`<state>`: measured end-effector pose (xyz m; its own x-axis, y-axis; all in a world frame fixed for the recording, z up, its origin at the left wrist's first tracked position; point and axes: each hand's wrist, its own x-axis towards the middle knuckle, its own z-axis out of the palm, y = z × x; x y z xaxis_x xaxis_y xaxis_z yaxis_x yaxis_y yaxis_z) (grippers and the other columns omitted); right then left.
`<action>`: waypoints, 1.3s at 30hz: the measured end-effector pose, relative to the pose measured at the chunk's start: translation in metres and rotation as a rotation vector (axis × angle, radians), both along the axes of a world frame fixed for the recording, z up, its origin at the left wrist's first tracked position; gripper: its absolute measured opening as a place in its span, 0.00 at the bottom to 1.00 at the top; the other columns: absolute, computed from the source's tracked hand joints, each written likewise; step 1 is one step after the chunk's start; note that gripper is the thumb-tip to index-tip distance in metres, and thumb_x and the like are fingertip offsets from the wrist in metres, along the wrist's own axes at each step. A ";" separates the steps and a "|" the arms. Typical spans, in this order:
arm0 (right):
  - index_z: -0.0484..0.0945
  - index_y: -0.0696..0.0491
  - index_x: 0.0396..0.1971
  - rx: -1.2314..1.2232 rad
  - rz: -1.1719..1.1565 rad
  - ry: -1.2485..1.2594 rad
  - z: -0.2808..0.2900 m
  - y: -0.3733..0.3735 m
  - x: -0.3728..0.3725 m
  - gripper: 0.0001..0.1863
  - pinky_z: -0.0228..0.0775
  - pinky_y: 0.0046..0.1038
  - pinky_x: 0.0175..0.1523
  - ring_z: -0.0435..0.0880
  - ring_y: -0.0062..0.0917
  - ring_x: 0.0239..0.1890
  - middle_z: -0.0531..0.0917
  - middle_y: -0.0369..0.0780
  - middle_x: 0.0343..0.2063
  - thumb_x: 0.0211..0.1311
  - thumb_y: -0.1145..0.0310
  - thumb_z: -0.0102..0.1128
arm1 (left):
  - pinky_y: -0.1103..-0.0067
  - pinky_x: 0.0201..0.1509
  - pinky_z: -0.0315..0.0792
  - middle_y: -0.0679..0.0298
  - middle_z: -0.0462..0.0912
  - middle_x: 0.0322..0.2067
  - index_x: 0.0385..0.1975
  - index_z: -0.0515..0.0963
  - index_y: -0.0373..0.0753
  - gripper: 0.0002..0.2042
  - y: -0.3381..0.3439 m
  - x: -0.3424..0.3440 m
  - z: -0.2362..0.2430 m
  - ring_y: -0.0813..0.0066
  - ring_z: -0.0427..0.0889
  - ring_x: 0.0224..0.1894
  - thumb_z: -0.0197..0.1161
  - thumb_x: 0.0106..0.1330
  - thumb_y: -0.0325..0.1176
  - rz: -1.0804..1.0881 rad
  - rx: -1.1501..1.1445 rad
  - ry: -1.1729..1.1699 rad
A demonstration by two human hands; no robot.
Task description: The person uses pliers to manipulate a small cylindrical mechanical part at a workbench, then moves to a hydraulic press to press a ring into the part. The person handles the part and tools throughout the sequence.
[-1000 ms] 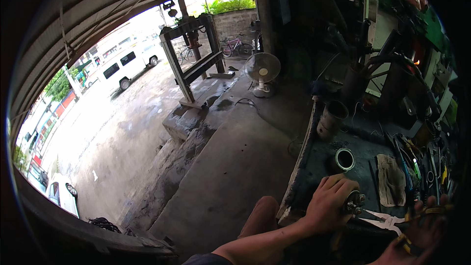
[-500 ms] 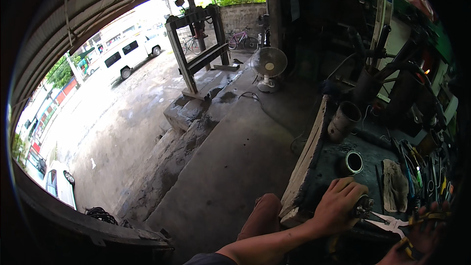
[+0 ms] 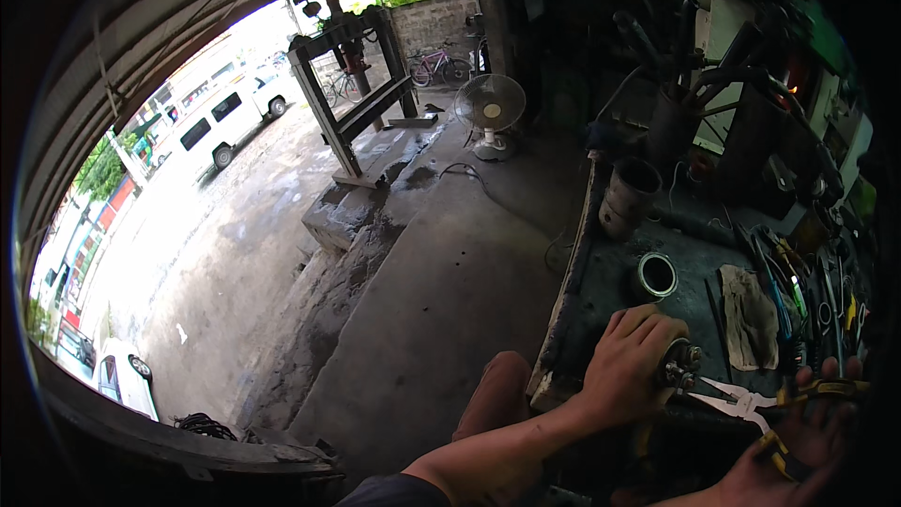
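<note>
My left hand (image 3: pixel 631 361) is wrapped around a dark round metal part (image 3: pixel 682 362) with small fittings, held at the front of the dark workbench (image 3: pixel 610 300). My right hand (image 3: pixel 802 441) holds long-nosed pliers (image 3: pixel 743 402) with yellow and black handles, spread apart, their fingers partly in shadow. The pliers' tips reach the metal part, though exactly what they touch is too small to tell. A metal ring or sleeve (image 3: pixel 656 275) and an upright rusty cylinder (image 3: pixel 627 197) stand beyond my left hand. A stained rag (image 3: pixel 748 314) lies to the right.
Assorted hand tools (image 3: pixel 824 296) crowd the bench's right side, with dark pipes (image 3: pixel 727 113) behind. Past the bench are a fan (image 3: pixel 490 108), a trailing cable (image 3: pixel 479 174), a steel press frame (image 3: pixel 324 108) on a concrete step (image 3: pixel 324 225), bicycles and white vehicles.
The view shifted right half a second ago and has swung back, slightly higher in frame. My right hand's pliers appear with handles spread wider; my left hand keeps its hold.
</note>
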<state>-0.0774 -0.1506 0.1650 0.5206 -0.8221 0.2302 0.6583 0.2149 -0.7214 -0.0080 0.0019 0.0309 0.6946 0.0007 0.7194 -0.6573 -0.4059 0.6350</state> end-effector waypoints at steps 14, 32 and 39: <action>0.51 0.61 0.82 -0.022 -0.109 -0.003 -0.011 0.000 -0.003 0.34 0.65 0.43 0.80 0.74 0.40 0.73 0.66 0.52 0.77 0.86 0.57 0.34 | 0.64 0.61 0.72 0.62 0.84 0.43 0.45 0.81 0.43 0.24 0.001 0.002 -0.002 0.58 0.81 0.56 0.76 0.44 0.25 -0.018 0.003 0.001; 0.78 0.48 0.67 -0.477 0.258 -0.306 -0.024 0.009 -0.022 0.40 0.83 0.60 0.63 0.74 0.57 0.69 0.67 0.56 0.75 0.80 0.29 0.34 | 0.64 0.55 0.73 0.63 0.84 0.37 0.40 0.81 0.41 0.22 0.003 0.011 -0.002 0.55 0.84 0.47 0.70 0.38 0.23 -0.027 0.034 -0.073; 0.77 0.46 0.68 -0.492 0.239 -0.251 -0.024 0.012 -0.024 0.41 0.83 0.61 0.64 0.73 0.58 0.70 0.63 0.53 0.77 0.80 0.29 0.30 | 0.65 0.56 0.73 0.62 0.85 0.38 0.40 0.81 0.40 0.23 0.005 0.010 -0.001 0.55 0.84 0.48 0.72 0.38 0.24 -0.027 0.048 -0.062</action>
<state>-0.1019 -0.1390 0.1407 0.5584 -0.4552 0.6935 0.7959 0.0582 -0.6026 0.0017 0.0067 0.0299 0.6482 -0.0528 0.7596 -0.7055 -0.4168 0.5731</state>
